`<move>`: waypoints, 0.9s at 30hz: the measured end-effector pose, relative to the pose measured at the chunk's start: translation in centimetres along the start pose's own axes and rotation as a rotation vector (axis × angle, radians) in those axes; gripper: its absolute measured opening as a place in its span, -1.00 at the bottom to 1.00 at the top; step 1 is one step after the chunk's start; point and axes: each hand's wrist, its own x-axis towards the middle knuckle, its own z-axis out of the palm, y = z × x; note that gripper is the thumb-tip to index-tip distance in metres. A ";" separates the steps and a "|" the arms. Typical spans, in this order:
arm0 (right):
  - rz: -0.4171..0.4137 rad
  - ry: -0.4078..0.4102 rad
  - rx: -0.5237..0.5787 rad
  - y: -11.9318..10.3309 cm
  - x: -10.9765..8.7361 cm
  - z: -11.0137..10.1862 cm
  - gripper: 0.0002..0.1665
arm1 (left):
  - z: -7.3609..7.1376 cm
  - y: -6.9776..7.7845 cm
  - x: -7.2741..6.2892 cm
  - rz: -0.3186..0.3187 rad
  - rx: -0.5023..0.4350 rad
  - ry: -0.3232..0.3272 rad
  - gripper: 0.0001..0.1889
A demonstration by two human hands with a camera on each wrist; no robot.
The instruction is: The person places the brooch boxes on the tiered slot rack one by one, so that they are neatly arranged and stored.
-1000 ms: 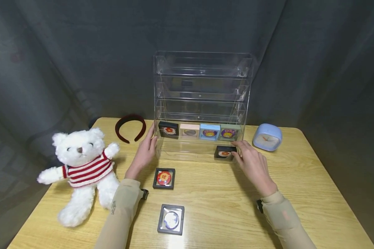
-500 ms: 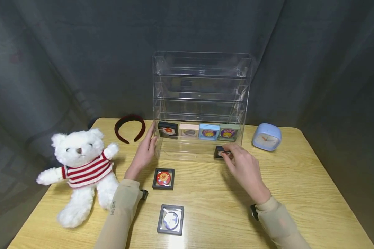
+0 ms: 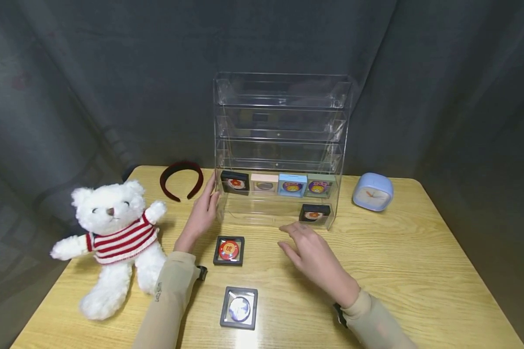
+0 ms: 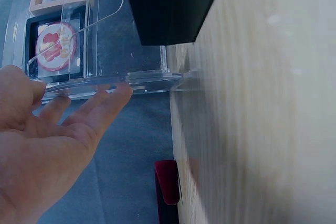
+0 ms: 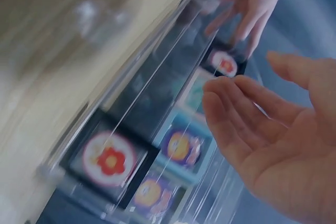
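A clear acrylic display rack (image 3: 279, 121) with stepped tiers stands at the back of the table. My left hand (image 3: 203, 213) rests against its left side, fingers fairly straight in the left wrist view. My right hand (image 3: 316, 259) hovers over the table before the rack, fingers loosely bent around nothing. In the lowest tier, at the right end, sits a black-framed badge with a red flower (image 3: 314, 214). The tier above holds another black-framed flower badge (image 3: 235, 183), a pink frame (image 3: 264, 183), a light blue frame (image 3: 292, 185) and a green frame (image 3: 320, 186).
Two black display frames lie flat on the table: one with a red round piece (image 3: 229, 250), one with a silvery-blue round piece (image 3: 239, 308). A white teddy bear (image 3: 118, 242) sits left, a dark red headband (image 3: 170, 172) behind it. A blue clock (image 3: 373, 192) stands right.
My right hand has let go of the black-framed flower badge in the lowest tier and moved left and toward me. The left hand has stayed at the rack's side.
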 end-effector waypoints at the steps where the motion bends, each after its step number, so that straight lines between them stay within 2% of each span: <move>1: -0.010 -0.017 0.008 -0.3 -0.1 0.2 -0.61 | 0.0 0.0 0.0 0.000 -0.002 0.001 -0.34; 7: -0.088 -0.154 0.027 -2.6 -0.7 1.3 -0.54 | 0.0 -0.1 0.0 0.019 0.004 0.011 -0.35; 13: -0.157 -0.346 0.000 -5.1 -1.4 2.6 -0.31 | -0.1 -0.2 0.0 0.010 -0.013 0.010 -0.35; 17: -0.162 -0.438 -0.042 -6.2 -1.8 3.5 -0.15 | 0.0 -0.2 -0.1 0.017 -0.010 0.013 -0.36; 21: -0.151 -0.481 -0.077 -6.9 -2.0 4.3 -0.06 | 0.1 -0.2 -0.1 0.030 0.002 0.021 -0.36; 27: -0.179 -0.483 -0.116 -7.7 -2.3 5.1 -0.05 | 0.2 -0.3 0.1 0.046 0.016 0.024 -0.37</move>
